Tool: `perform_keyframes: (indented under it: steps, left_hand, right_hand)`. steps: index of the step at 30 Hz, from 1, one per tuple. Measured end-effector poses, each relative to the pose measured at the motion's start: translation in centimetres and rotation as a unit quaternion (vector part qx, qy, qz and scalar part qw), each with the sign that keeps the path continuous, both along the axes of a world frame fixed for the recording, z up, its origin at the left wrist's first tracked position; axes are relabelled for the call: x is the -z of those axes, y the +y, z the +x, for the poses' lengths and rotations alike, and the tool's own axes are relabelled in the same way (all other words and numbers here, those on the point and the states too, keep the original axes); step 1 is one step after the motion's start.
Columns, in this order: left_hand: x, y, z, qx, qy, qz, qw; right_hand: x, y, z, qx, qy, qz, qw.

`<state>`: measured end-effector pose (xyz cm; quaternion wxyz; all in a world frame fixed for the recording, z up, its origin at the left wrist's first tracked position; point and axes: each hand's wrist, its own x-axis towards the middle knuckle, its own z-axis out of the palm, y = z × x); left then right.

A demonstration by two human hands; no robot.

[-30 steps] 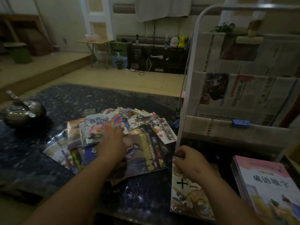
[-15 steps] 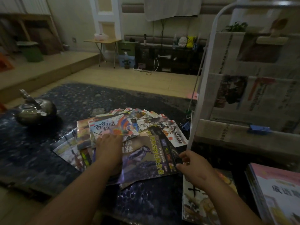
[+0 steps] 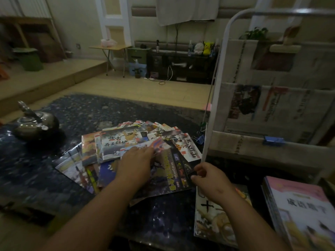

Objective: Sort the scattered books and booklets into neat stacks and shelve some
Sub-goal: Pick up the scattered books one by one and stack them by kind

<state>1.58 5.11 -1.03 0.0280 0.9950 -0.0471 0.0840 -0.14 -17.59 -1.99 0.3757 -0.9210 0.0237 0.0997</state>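
A fanned pile of glossy booklets lies on the dark stone table [image 3: 81, 113], topped at the left by a booklet with black brush characters [image 3: 117, 142]. My left hand [image 3: 135, 161] grips a blurred colourful booklet [image 3: 160, 143] over the middle of the pile. My right hand [image 3: 208, 178] pinches the right corner of a dark book with yellow lettering [image 3: 172, 173]. Below my right forearm a neat stack [image 3: 213, 220] sits near the table's front edge. A second stack with a pink-topped cover [image 3: 299, 205] stands at the far right.
A white metal rack [image 3: 215, 105] hung with newspapers [image 3: 281, 109] stands right behind the pile. Blue binder clips [image 3: 200, 139] lie at its foot. A metal kettle [image 3: 34, 124] stands at the table's left. Beyond is wooden floor and a dark cabinet [image 3: 181, 67].
My left hand has drawn the colourful booklet rightward off the pile's top, uncovering the brush-character booklet. My right hand left the near stack and reached the dark book's corner.
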Motion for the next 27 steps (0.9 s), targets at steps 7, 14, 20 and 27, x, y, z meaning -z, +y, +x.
perform_keyframes:
  steps: [7,14,20,27]
  left_hand:
    - [-1.7,-3.8,-2.3,0.129,0.022,-0.037,0.991]
    - [-1.0,-6.2,-3.8,0.35,-0.07,-0.004,0.934]
    - [0.5,-6.7,-3.7,0.314,0.014,0.044,0.948]
    - [0.0,-7.1,-3.1,0.133,0.198,-0.23,0.943]
  right_hand:
    - [-0.9,-0.8,-0.1,0.092,-0.019,0.12,0.988]
    - [-2.3,-2.9,-0.5,0.221,0.006,0.291,0.931]
    - [-3.4,-5.5,-1.5,0.224,0.003,0.26,0.939]
    - [-2.9,-7.9,-1.4,0.264,0.017,0.222,0.938]
